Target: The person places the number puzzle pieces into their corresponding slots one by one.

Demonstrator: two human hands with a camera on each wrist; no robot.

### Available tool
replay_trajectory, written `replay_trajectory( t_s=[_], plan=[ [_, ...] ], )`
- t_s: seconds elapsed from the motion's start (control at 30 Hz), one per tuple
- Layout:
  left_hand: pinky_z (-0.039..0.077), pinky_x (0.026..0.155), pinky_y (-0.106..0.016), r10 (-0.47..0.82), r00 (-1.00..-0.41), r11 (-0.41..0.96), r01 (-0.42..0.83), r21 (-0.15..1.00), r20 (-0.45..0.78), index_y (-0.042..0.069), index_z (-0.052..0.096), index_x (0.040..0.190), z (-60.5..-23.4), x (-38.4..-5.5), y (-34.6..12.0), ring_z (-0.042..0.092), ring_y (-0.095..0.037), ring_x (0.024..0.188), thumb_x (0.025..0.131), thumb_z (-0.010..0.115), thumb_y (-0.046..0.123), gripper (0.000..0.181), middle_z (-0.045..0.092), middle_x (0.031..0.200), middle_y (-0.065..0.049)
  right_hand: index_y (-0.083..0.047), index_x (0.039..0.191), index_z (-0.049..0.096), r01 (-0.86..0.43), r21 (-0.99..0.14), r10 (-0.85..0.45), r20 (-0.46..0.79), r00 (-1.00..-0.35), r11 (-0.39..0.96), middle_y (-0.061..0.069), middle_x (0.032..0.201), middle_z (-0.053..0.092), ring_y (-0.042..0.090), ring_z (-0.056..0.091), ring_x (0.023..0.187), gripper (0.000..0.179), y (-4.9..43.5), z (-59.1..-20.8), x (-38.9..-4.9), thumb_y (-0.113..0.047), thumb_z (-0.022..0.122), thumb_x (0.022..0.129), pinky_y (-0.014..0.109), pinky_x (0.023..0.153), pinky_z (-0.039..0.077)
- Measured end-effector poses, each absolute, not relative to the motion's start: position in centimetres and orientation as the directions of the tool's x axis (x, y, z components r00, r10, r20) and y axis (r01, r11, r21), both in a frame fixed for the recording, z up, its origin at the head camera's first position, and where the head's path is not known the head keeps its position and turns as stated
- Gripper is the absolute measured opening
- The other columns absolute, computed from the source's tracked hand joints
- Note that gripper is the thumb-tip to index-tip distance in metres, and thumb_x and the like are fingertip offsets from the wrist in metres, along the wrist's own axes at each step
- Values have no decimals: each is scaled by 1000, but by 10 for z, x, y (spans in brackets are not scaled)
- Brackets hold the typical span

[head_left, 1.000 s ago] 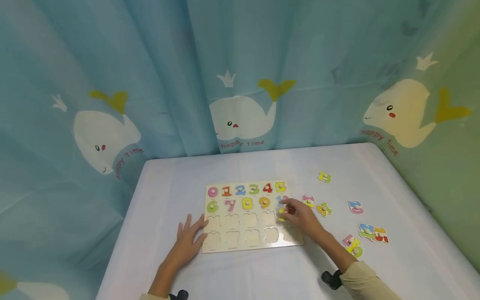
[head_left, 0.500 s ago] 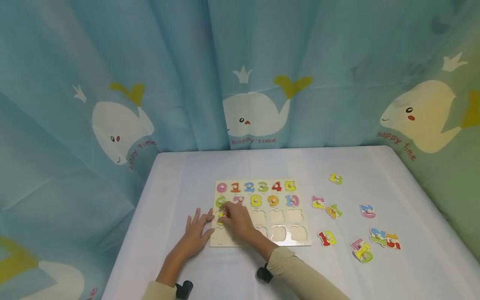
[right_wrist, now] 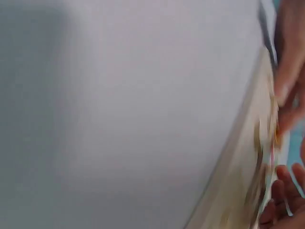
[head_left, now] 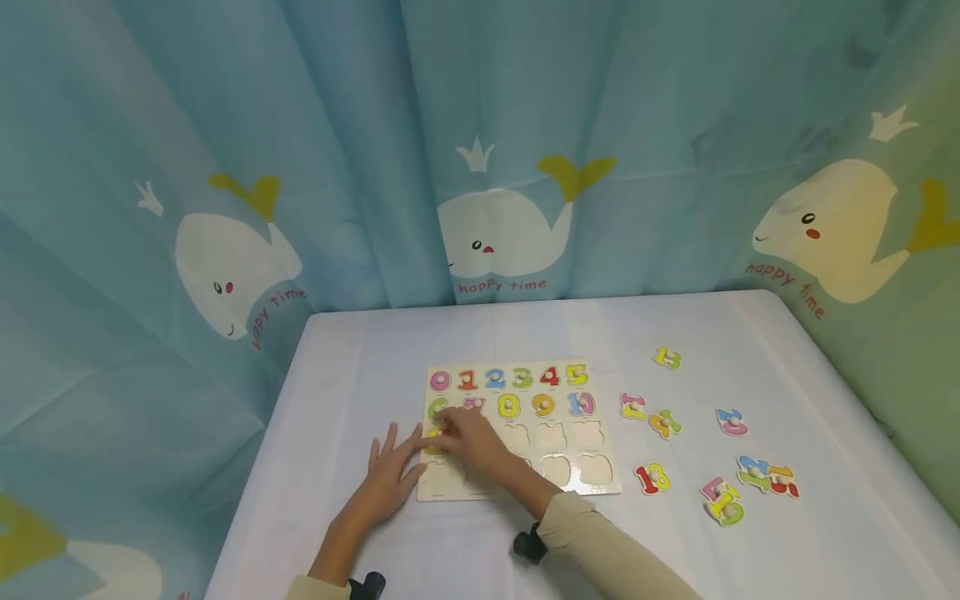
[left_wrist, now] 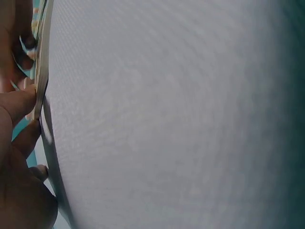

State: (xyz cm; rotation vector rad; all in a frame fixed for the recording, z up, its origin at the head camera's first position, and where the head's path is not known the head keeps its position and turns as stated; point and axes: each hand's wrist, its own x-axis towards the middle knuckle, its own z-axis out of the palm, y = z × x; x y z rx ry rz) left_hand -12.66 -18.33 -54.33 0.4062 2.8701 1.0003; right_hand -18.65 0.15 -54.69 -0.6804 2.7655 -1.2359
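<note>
Piece, yellow and red, is sitting at the third row's left end on the board; the right hand is pinching it, apparently fitting it, while the left hand, fingers spread, is touching the board's edge. Seating is probably calling for pressing, then releasing.

The head view looks forward and down across the counter; both wrist views skim it closely, sharing the number puzzle board obliquely.
</note>
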Motion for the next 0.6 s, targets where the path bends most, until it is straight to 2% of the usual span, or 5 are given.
replay_trajectory(
  t_s=[0.1,0.2,0.3,0.5,0.6],
  plan=[
    [-4,108,-59,265,-964,753,211,623,6,10,57,127,-544,-126,-181,8,-42,139,92,59,14,36,37,146,-13,-6,114,63,-334,-772,-333,168,-928,540,-2,94,63,10,56,81,27,35,-541,-190,-20,64,90,26,73,49],
    [-3,108,-58,253,-967,751,202,628,8,11,58,126,-544,-126,-180,8,-42,139,90,61,14,36,37,147,-12,-2,109,64,-314,-783,-183,255,-949,537,4,92,63,16,58,79,20,83,-537,-194,-8,62,90,30,69,51],
    [-3,108,-59,246,-969,751,199,630,13,12,58,126,-545,-125,-180,8,-42,139,90,61,14,37,37,146,-12,1,108,64,-257,-764,-37,293,-955,592,9,91,63,21,58,78,20,138,-534,-196,-1,61,89,34,68,50],
    [-4,107,-61,247,-969,738,201,644,19,15,58,116,-547,-126,-181,8,-45,138,89,61,12,28,38,145,-14,6,112,60,-98,-704,135,269,-954,704,19,95,62,30,58,83,22,242,-528,-194,-3,53,93,41,70,47],
    [-5,107,-60,248,-969,735,192,650,7,16,58,117,-548,-127,-181,7,-44,138,90,61,13,27,36,146,-14,7,114,58,-22,-677,205,253,-946,735,23,98,60,33,56,87,25,286,-527,-191,-6,49,95,41,69,44]
  ],
)
